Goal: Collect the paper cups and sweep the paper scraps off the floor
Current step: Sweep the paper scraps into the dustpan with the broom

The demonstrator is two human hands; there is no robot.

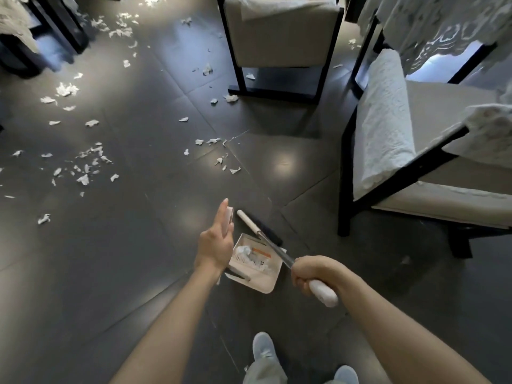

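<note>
Gripping the broom by its white end piece, the right hand is curling all its fingers tightly round the handle, near and a little right of centre. The metal shaft is slanting away to the far left, and the broom head, a white bar with dark bristles, is resting on the floor just past the far edge of the dustpan.

The left hand is holding the dustpan by its upright handle, with one finger lying straight along the handle; the other fingers are hiding behind the hand. The beige pan is sitting between the two hands, tilting slightly, and is carrying a small heap of white scraps beside an orange label.

Loose paper scraps are lying scattered over the dark tiles: a thick patch at the left, more clusters far left, and a thinner trail in the middle, far beyond the broom head. A few are lying under and around the far chair. A second chair is standing at the right, partly under a lace cloth. Two pale shoes are showing at the near edge.
</note>
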